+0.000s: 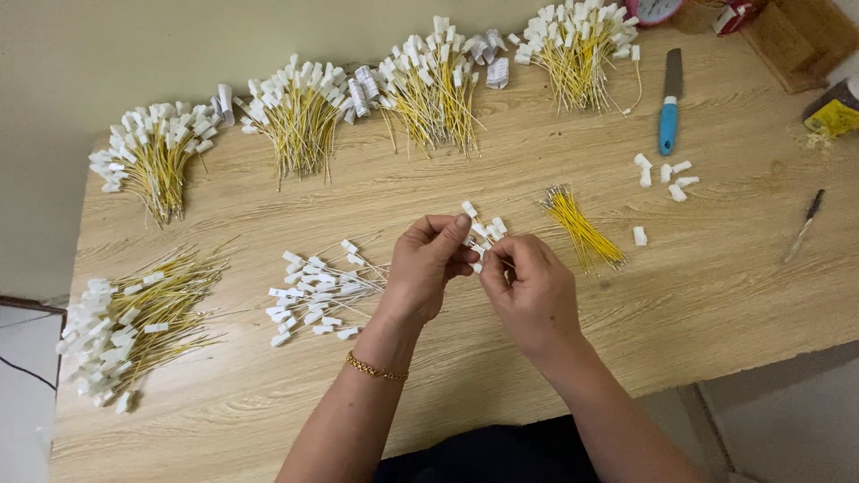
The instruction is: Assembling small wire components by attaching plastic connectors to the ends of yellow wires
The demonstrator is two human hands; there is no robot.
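Both hands (479,268) pinch white connectors (483,231) (fingers hide the wire).

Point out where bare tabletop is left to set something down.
Bare wood lies along the near edge of the table, right of the right hand, and in the middle band between the far wire bundles and the hands. The left side is crowded by tagged wires and a large bundle.

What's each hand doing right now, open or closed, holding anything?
Left hand: closed, pinching a cluster of small white connectors.
Right hand: closed, fingertips pinched on the same cluster; exactly what it grips cannot be told.
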